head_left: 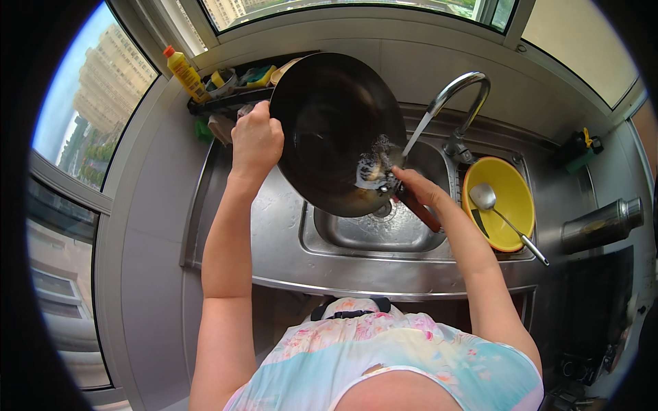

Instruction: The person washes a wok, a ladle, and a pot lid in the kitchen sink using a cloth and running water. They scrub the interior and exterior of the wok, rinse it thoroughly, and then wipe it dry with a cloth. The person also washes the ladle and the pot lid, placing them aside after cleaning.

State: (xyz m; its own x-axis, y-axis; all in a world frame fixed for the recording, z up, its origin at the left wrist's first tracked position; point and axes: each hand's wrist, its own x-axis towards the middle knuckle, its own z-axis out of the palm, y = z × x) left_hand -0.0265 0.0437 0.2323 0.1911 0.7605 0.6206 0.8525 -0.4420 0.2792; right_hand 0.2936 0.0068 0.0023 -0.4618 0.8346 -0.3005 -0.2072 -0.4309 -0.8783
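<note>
A large dark wok [329, 116] is held tilted over the steel sink [370, 236]. My left hand [258, 140] is closed in a fist at the wok's left edge; what its fingers wrap round is hidden behind it. At the opposite side my right hand [419, 186] grips the wok where its brown wooden handle [420, 211] joins the body. Water [415, 137] runs from the curved chrome faucet [473, 88] onto the wok's right inner side, near my right fingers. Wet, foamy streaks show there.
Right of the sink stands a yellow basin [522, 198] with a steel ladle [484, 196] resting in it. Far left, a yellow bottle with a red cap [184, 74] and sponges [259, 77] sit on a black rack. A metal canister [598, 226] is at the right.
</note>
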